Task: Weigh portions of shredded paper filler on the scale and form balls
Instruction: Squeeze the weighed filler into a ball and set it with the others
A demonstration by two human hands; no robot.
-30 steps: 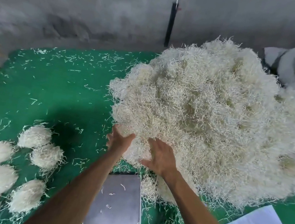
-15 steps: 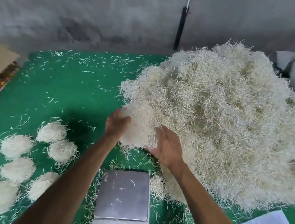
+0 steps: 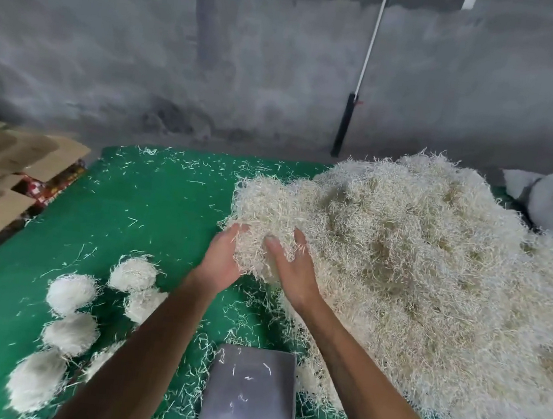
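Shredded paper filler [image 3: 431, 289] lies in a large heap on the right half of the green worktop [image 3: 150, 215], its left lobe reaching toward the middle. Head view: both hands meet at that left lobe. The left hand [image 3: 223, 258] cups a tuft [image 3: 261, 238] from the left, fingers buried in the strands; the right hand [image 3: 291, 266] closes on the same tuft from the right, thumb and fingers curled into it. Each grip is thus clamped on filler, the tuft held between the palms but not clearly parted from the heap behind it. The scale [image 3: 250, 396] stands nearer the person than the hands, directly below them in frame, between the two forearms; its steel pan carries only stray strands. The coming move therefore probably runs straight back toward the body, from far to near, with neither hand favoured. Finished balls [image 3: 71, 292] sit in a cluster at near left, well apart from the heap. Flattened cardboard [image 3: 15, 159] lies beyond the worktop's left edge.
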